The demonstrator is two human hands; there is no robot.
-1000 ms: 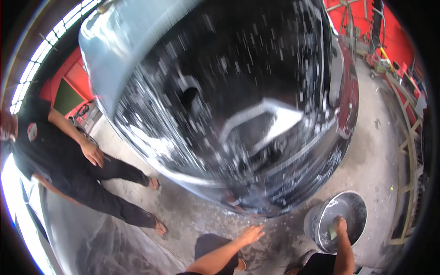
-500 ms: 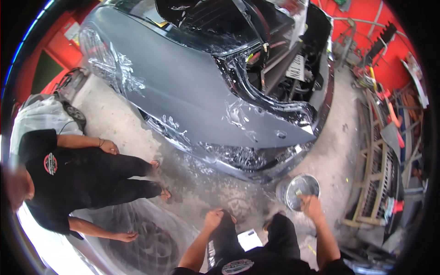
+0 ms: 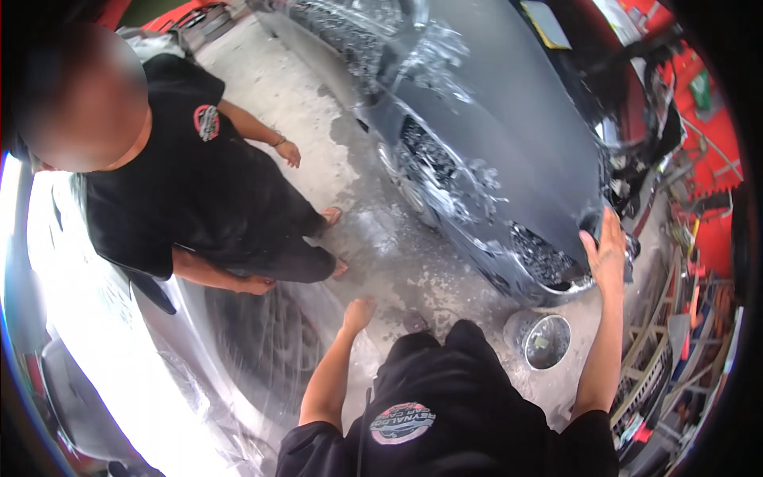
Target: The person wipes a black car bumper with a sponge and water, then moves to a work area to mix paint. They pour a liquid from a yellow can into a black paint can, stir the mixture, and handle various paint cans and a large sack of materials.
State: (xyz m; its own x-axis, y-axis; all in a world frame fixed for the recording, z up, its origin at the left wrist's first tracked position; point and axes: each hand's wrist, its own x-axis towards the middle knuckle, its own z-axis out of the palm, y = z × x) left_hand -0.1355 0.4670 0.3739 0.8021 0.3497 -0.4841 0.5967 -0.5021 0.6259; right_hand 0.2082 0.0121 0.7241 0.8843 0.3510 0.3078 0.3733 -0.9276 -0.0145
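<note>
My right hand (image 3: 608, 253) is raised with its fingers spread, and it rests flat against the front corner of a dark grey car (image 3: 509, 151) that is wet and streaked with foam or film. My left hand (image 3: 359, 312) hangs loosely over the wet concrete floor (image 3: 397, 254) with nothing in it, near a film-covered wheel (image 3: 262, 342). A metal bucket (image 3: 540, 340) stands on the floor between my arms, below the car's corner. My black shirt with a round badge (image 3: 401, 421) fills the lower edge.
A co-worker in a black shirt (image 3: 183, 191) stands at the left, one hand (image 3: 288, 151) out and the other (image 3: 254, 284) by the thigh. A vehicle wrapped in clear plastic film (image 3: 159, 374) lies at lower left. Racks and red walls (image 3: 699, 262) crowd the right side.
My right hand has come up from the bucket to the car's front corner. The view has swung, so the co-worker is now nearer and the car lies to the right.
</note>
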